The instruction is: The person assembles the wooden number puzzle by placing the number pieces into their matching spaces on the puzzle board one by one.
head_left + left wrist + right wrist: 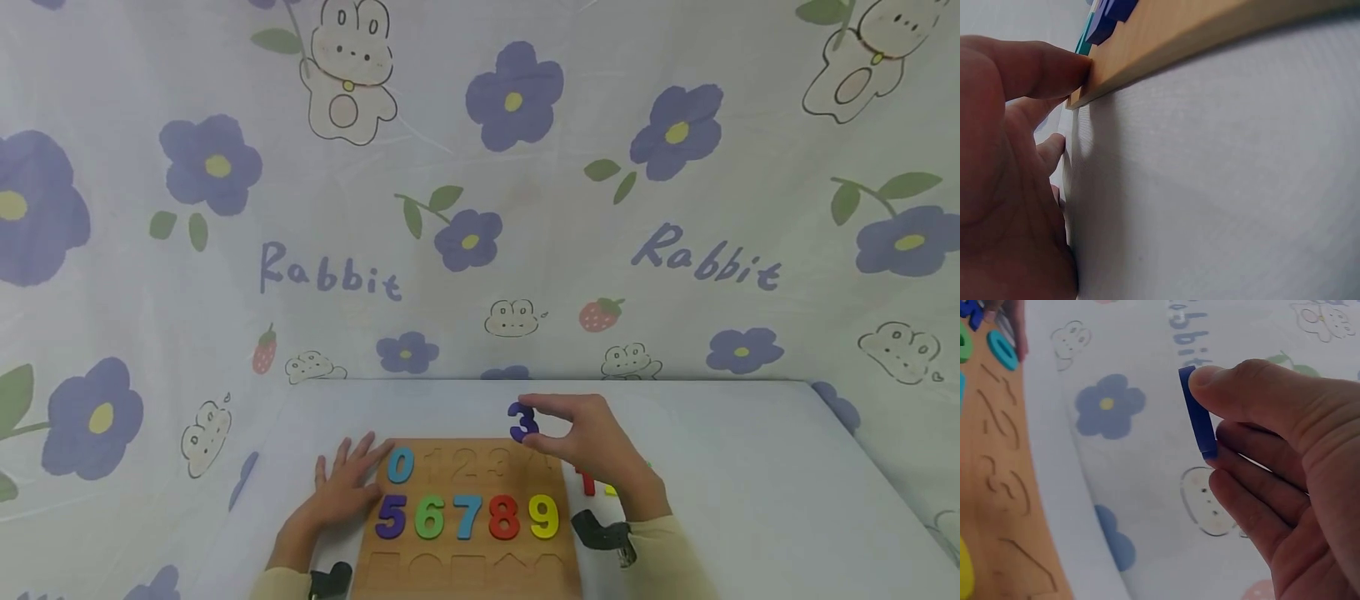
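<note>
A purple number 3 piece [522, 422] is pinched between the thumb and fingers of my right hand [603, 437], raised over the far edge of a wooden number board [450, 490]. The right wrist view shows this piece [1196, 412] edge-on, with the thumb on its upper end. My left hand [341, 487] lies at the board's upper left side, fingers spread; in the left wrist view its thumb [1054, 69] touches the board's edge. A light blue 0 [401, 465] sits in the top row, beside the bare outlines of 1, 2, 3 and 4.
The middle row holds a purple 5 [391, 517], green 6 [430, 517], blue 7 [467, 517], red 8 [504, 517] and yellow 9 [543, 517]. Shape outlines line the bottom row. A red piece [588, 483] and a yellow piece [611, 490] lie right of the board, partly behind my right wrist.
</note>
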A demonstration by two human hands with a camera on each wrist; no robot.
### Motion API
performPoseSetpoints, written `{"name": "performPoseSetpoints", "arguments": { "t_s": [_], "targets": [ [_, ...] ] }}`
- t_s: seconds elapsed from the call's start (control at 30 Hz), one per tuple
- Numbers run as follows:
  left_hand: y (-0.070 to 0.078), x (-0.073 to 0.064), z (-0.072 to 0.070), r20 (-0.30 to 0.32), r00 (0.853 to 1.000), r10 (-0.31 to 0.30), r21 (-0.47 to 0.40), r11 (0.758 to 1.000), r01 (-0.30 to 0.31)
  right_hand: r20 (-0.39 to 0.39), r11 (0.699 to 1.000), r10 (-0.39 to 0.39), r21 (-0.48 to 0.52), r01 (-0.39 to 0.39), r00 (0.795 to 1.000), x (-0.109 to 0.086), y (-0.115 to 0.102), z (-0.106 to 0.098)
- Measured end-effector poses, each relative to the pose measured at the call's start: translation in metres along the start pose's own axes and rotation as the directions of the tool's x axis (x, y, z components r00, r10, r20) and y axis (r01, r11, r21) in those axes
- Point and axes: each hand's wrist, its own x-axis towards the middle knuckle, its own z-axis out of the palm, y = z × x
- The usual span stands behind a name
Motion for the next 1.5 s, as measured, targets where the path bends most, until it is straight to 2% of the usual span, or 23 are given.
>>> {"name": "performPoseSetpoints", "arguments": {
  "t_s": [0.13, 0.3, 0.6, 0.73, 0.97, 1.1, 1.33, 1.5],
  "targets": [
    [0.000, 0.001, 0.000, 0.017, 1.000, -0.018, 0.012, 1.000, 0.018, 0.034, 0.997, 0.048, 0.057, -0.049, 0.998, 0.004, 0.002, 0.016],
    [-0.009, 0.004, 0.006, -0.026, 0.999, 0.025, 0.001, 1.000, -0.025, 0.074, 0.989, 0.096, 0.107, -0.104, 0.993, 0.006, 0.008, 0.036],
    [-0.012, 0.004, 0.007, -0.047, 0.997, 0.054, -0.034, 0.998, -0.055, 0.159, 0.983, 0.133, 0.105, -0.151, 0.978, 0.006, 0.021, 0.064],
    [-0.015, 0.005, 0.009, -0.045, 0.998, 0.051, -0.004, 0.999, -0.051, 0.186, 0.983, 0.131, 0.099, -0.151, 0.974, 0.004, 0.030, 0.074],
    [0.002, -0.001, -0.001, -0.009, 1.000, 0.016, -0.016, 1.000, -0.016, 0.250, 0.965, 0.189, 0.131, -0.227, 0.949, 0.002, 0.040, 0.085],
    [0.004, -0.002, -0.002, -0.010, 1.000, 0.018, -0.017, 1.000, -0.019, 0.267, 0.967, 0.186, 0.120, -0.225, 0.945, 0.001, 0.046, 0.091],
    [-0.010, 0.001, 0.006, -0.058, 0.996, 0.071, -0.021, 0.997, -0.072, 0.275, 0.981, 0.151, 0.078, -0.179, 0.949, 0.001, 0.047, 0.096],
    [-0.005, -0.002, 0.003, -0.053, 0.996, 0.069, -0.060, 0.996, -0.072, 0.282, 0.985, 0.157, 0.022, -0.170, 0.946, 0.003, 0.042, 0.095]
  ]
}}
